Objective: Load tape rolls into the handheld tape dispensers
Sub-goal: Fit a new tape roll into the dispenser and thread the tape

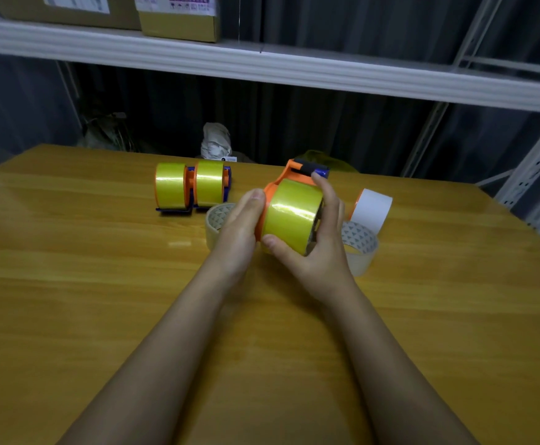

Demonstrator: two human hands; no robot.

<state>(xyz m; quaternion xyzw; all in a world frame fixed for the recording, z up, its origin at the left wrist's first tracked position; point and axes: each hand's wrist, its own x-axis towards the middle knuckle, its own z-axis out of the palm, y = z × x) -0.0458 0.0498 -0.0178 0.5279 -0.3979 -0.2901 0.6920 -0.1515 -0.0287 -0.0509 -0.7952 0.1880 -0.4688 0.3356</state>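
Observation:
Above the middle of the wooden table (101, 284) both hands hold an orange and blue dispenser (297, 173) with a yellow tape roll (291, 213) seated on it. My left hand (239, 226) grips the dispenser's orange left side. My right hand (321, 239) wraps round the roll, thumb on its near face and fingers over its right side. Two loaded dispensers with yellow rolls (170, 186) (210, 183) stand side by side at the back left.
A clear tape roll (215, 220) lies behind my left hand, another clear roll (360, 247) lies right of my right hand, and a white roll (373, 208) stands behind it. A white shelf beam (294, 70) crosses above the table's far edge.

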